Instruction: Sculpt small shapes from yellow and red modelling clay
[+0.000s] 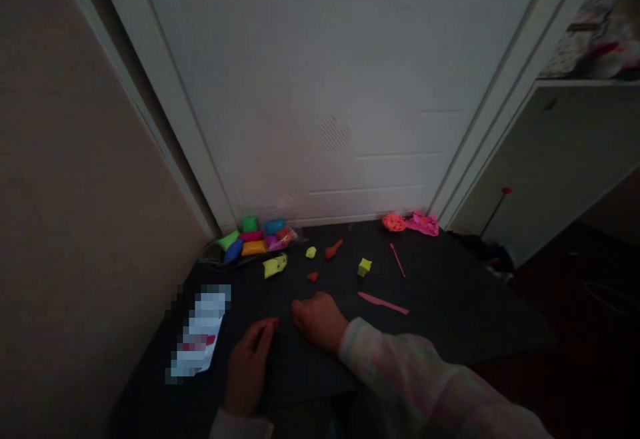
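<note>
My left hand [249, 362] is closed above the dark tabletop, with thumb and fingers pressed together. A reddish spot shows at its fingertips, too small to name. To its right, my right hand [320, 321] is curled with the knuckles up, and whatever it may hold is hidden. Just beyond the right hand lies a small red lump [313, 277]. Farther back are a yellow lump [311, 252] and a red piece [333, 249] with a round end and a narrow tail. A yellow cube [365, 266] and a pink plastic knife [383, 303] lie to the right.
Several coloured packets [254, 247] are piled at the back left, near a yellow packet [275, 266]. A blurred-out phone [203, 332] lies at left. A thin pink stick [398, 260], an orange-pink bundle [394, 222] and a pink wrapper [424, 223] lie at right. A white door [320, 79] borders the table [450, 319].
</note>
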`<state>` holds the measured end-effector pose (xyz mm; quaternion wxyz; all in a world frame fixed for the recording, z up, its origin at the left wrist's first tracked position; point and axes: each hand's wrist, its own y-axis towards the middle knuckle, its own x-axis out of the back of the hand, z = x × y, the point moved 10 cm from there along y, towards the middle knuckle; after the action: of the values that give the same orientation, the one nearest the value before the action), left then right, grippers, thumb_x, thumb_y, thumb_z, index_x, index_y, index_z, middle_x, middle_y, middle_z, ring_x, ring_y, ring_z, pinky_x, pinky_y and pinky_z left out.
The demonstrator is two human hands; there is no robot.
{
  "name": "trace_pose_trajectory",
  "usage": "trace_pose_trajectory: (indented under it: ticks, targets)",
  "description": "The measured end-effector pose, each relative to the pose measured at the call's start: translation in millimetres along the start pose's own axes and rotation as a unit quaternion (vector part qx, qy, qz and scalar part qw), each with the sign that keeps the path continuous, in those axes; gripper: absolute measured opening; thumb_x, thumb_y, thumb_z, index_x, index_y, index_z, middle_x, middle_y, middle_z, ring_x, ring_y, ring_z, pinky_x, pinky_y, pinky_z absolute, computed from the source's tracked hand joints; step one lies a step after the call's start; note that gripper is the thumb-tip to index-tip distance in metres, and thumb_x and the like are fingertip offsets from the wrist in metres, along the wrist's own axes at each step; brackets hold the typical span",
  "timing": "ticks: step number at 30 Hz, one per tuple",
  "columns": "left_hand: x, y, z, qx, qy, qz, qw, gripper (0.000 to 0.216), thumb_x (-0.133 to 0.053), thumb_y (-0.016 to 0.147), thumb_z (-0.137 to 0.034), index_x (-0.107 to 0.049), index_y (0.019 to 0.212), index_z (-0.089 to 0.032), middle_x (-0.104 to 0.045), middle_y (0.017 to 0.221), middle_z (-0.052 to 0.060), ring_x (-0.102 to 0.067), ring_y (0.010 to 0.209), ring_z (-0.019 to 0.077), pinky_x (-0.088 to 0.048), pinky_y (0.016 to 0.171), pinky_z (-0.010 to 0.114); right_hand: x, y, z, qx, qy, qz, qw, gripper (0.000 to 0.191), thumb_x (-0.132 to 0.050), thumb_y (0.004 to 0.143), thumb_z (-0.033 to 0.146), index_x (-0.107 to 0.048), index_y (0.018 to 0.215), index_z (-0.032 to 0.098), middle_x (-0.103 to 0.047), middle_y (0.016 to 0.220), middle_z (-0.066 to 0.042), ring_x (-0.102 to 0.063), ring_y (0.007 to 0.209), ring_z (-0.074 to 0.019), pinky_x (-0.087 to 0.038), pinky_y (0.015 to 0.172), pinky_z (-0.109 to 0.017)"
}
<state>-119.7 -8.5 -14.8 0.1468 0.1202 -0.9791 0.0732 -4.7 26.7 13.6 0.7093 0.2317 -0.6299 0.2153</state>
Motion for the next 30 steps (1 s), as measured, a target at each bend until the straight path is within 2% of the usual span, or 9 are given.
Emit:
trace_pose_trajectory:
  ticks: [4, 6, 8, 13, 15, 20, 22, 27, 30]
  targets:
    - [1.7, -2.5, -2.3, -0.002, -0.012, -0.012, 1.000, 0.036, -0.054, 0.064, -0.047, -0.063, 0.080, -0.016, -0.065, 0.086, 0.007, -0.057, 0.086, 0.0230, -0.041, 0.083, 0.036, 3.7, 0.4, -39.9, -0.060, -0.015, -0.006, 0.998, 0.025, -0.030, 0.084, 0.024, -0.053, 0.082, 0.016, -0.066, 0.076, -0.008, -0.061, 0.066, -0.0171, -0.037, 0.061, -0.028]
    - [1.6, -3.2, -3.5, -0.006, -0.015, -0.017, 1.000, 0.034, -0.054, 0.065, -0.045, -0.063, 0.080, -0.016, -0.065, 0.085, 0.007, -0.057, 0.085, 0.0225, -0.041, 0.082, 0.036, 3.1, 0.3, -48.2, -0.072, -0.019, -0.005, 0.997, 0.025, -0.029, 0.085, 0.024, -0.052, 0.083, 0.016, -0.066, 0.078, -0.009, -0.061, 0.068, -0.0177, -0.037, 0.061, -0.028]
    - [1.6, -3.5, -4.2, -0.013, -0.021, -0.023, 0.999, 0.033, -0.054, 0.066, -0.044, -0.064, 0.079, -0.016, -0.066, 0.083, 0.007, -0.058, 0.083, 0.0218, -0.042, 0.080, 0.035, 0.5, -0.7, -41.6, -0.065, -0.020, 0.000, 0.998, 0.025, -0.029, 0.085, 0.024, -0.052, 0.083, 0.016, -0.066, 0.079, -0.008, -0.061, 0.068, -0.0168, -0.037, 0.062, -0.027]
    - [0.5, -3.8, -6.5, -0.041, -0.033, -0.021, 0.998, 0.029, -0.054, 0.067, -0.041, -0.064, 0.078, -0.017, -0.066, 0.081, 0.006, -0.059, 0.082, 0.0205, -0.043, 0.078, 0.033, -6.8, -5.9, -0.6, 0.000, -0.013, 0.020, 1.000, 0.022, -0.033, 0.084, 0.026, -0.053, 0.081, 0.019, -0.067, 0.076, -0.004, -0.060, 0.067, -0.0131, -0.035, 0.063, -0.024]
    - [-1.3, -4.3, -7.5, -0.047, -0.030, -0.012, 0.998, 0.027, -0.053, 0.069, -0.040, -0.064, 0.077, -0.016, -0.066, 0.081, 0.006, -0.059, 0.081, 0.0200, -0.043, 0.078, 0.032, -5.5, -5.4, -3.6, -0.002, -0.021, 0.019, 1.000, 0.022, -0.033, 0.084, 0.027, -0.054, 0.081, 0.019, -0.067, 0.075, -0.004, -0.060, 0.067, -0.0134, -0.035, 0.062, -0.024]
    - [-4.6, -6.2, -10.4, -0.057, -0.030, -0.001, 0.998, 0.025, -0.051, 0.072, -0.036, -0.064, 0.078, -0.015, -0.066, 0.082, 0.006, -0.058, 0.081, 0.0185, -0.043, 0.076, 0.030, 3.1, 0.4, -38.2, -0.067, -0.057, 0.006, 0.996, 0.029, -0.027, 0.086, 0.026, -0.054, 0.082, 0.016, -0.066, 0.075, -0.009, -0.061, 0.066, -0.0167, -0.034, 0.060, -0.026]
    - [-5.4, -6.4, -12.2, -0.068, -0.027, 0.002, 0.997, 0.025, -0.050, 0.072, -0.035, -0.064, 0.077, -0.015, -0.065, 0.082, 0.006, -0.058, 0.081, 0.0181, -0.043, 0.076, 0.030, 2.2, -0.2, -33.9, -0.067, -0.061, 0.011, 0.996, 0.029, -0.027, 0.086, 0.026, -0.055, 0.082, 0.015, -0.066, 0.075, -0.009, -0.061, 0.066, -0.0161, -0.034, 0.061, -0.025]
    - [-7.3, -4.4, -9.5, -0.083, -0.044, 0.005, 0.996, 0.024, -0.049, 0.073, -0.034, -0.063, 0.080, -0.015, -0.065, 0.083, 0.006, -0.058, 0.081, 0.0170, -0.042, 0.076, 0.029, -5.2, -6.2, -2.4, -0.026, -0.055, 0.038, 0.997, 0.028, -0.030, 0.085, 0.030, -0.055, 0.085, 0.018, -0.067, 0.081, -0.006, -0.061, 0.074, -0.0154, -0.035, 0.066, -0.025]
    - [-7.2, -2.1, -5.9, -0.086, -0.088, -0.002, 0.992, 0.025, -0.050, 0.072, -0.035, -0.062, 0.080, -0.015, -0.065, 0.082, 0.005, -0.058, 0.080, 0.0166, -0.042, 0.075, 0.028, -4.0, -5.3, -15.7, -0.051, -0.072, 0.043, 0.995, 0.031, -0.027, 0.085, 0.032, -0.055, 0.088, 0.017, -0.066, 0.085, -0.009, -0.061, 0.076, -0.0170, -0.035, 0.068, -0.027]
